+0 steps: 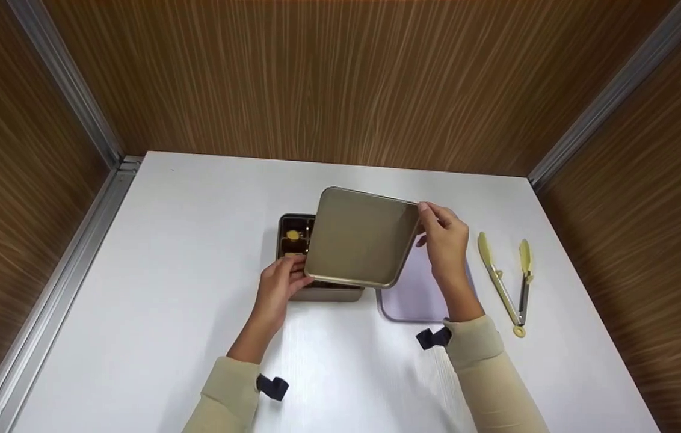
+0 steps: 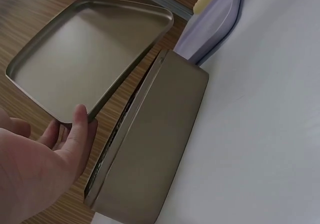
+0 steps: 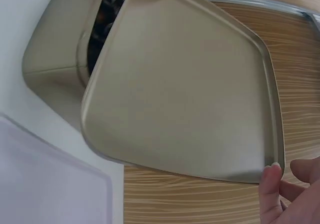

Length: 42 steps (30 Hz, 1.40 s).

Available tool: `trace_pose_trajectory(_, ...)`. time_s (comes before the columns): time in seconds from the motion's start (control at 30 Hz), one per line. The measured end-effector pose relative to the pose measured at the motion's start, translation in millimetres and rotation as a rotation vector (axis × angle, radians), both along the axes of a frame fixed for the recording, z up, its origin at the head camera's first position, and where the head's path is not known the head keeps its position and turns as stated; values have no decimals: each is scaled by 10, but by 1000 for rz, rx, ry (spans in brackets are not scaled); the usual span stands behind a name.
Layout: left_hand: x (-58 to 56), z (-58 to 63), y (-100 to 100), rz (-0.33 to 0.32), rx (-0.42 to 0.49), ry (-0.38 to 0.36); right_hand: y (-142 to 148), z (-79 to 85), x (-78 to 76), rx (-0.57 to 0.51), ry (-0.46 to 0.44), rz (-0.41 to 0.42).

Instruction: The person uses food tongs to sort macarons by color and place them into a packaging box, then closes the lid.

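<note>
A square gold-coloured tin lid (image 1: pixel 364 237) is held tilted above a matching tin box (image 1: pixel 325 294), its shallow inner side and raised rim in sight. My left hand (image 1: pixel 280 282) pinches the lid's near left corner, the thumb on the inner face in the left wrist view. At the far right corner my right hand (image 1: pixel 447 237) pinches the rim between thumb and fingers. The box stands uncovered on its left side, where dark compartments with small yellow pieces (image 1: pixel 293 235) show. Most of its contents are hidden behind the lid.
Partly under the lid and right forearm lies a pale purple tray (image 1: pixel 415 294) on the white table (image 1: pixel 154 258). To its right rest spread tongs (image 1: pixel 506 291) with yellow tips and a yellow ring. Wood-patterned panels (image 1: pixel 292 78) wall the table at the back and sides.
</note>
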<state>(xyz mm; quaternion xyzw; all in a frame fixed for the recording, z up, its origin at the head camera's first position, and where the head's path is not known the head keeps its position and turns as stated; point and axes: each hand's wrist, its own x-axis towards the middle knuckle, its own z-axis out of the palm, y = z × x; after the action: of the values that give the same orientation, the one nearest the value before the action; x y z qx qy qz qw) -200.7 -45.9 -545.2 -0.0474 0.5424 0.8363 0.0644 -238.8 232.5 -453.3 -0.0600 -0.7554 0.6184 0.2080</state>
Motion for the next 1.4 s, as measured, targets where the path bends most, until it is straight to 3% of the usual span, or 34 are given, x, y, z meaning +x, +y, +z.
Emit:
trace_pose_trajectory(0.27, -106, -14, 25, 40, -70, 106, 15, 10, 202, -36, 96, -42)
trace_pose_trajectory(0.4, -168, -31, 51, 50, -116, 132, 11, -29, 307, -108, 124, -67)
trace_pose_trajectory(0.67, -250, -16, 28, 52, -153, 135, -51, -58, 497, -205, 176, -55)
trace_pose_trajectory(0.87, -338, 1, 10, 46, -144, 91, -138, -88, 656, -247, 224, -43)
trace_pose_trajectory(1.03, -411, 17, -28, 59, -195, 74, -201, -180, 772, -264, 225, -44)
trace_pose_trajectory(1.2, -478, 27, -71, 91, -279, 95, -255, -318, 843, -244, 206, -60)
trace_pose_trajectory(1.4, -574, 36, -113, 82, -337, 121, -312, -475, 908, -231, 158, -81)
